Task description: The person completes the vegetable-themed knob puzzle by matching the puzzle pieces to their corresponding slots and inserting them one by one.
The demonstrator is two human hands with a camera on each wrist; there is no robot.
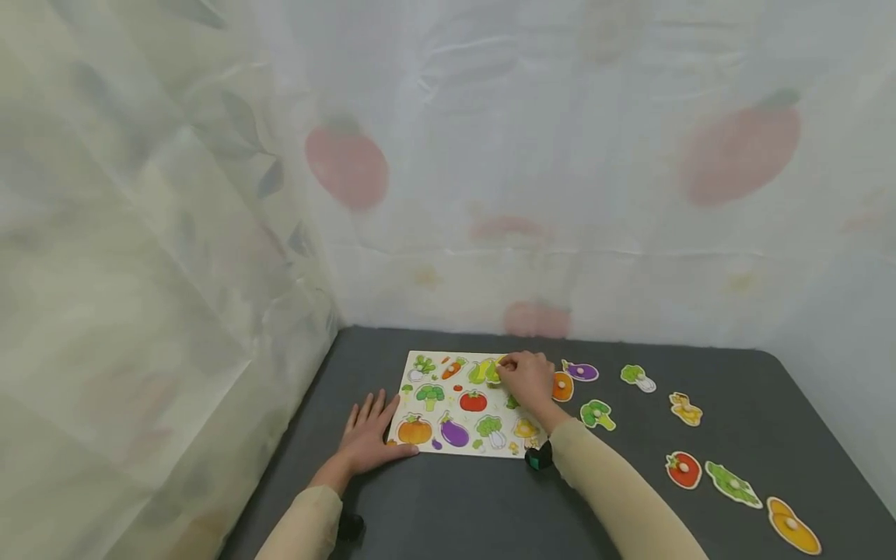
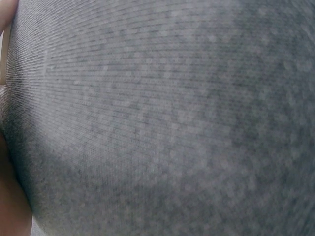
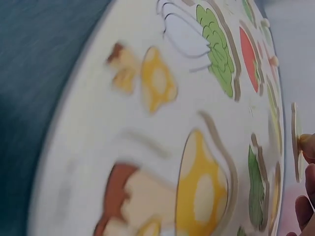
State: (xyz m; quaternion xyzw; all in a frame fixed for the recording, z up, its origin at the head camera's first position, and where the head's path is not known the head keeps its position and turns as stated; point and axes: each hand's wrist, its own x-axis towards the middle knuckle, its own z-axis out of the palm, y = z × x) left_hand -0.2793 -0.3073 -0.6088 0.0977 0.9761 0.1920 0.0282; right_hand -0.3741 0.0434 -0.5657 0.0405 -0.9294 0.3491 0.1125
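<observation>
A white puzzle board with painted vegetables lies on the dark table. My left hand rests at its left side with fingers spread, the thumb along the board's lower left corner. Over the board's upper right, my right hand pinches a thin green puzzle piece, close to the pear-shaped green picture. From the right wrist, that piece appears edge-on, raised above the board, with fingertips on its knob. Its picture is mostly hidden. The left wrist view holds mainly grey cloth-like surface and a bit of hand.
Right of the board lie loose knobbed pieces: an eggplant, a pumpkin, a broccoli, a bok choy, a mushroom, a tomato, a long green piece and a yellow-orange piece. Curtains stand behind and left.
</observation>
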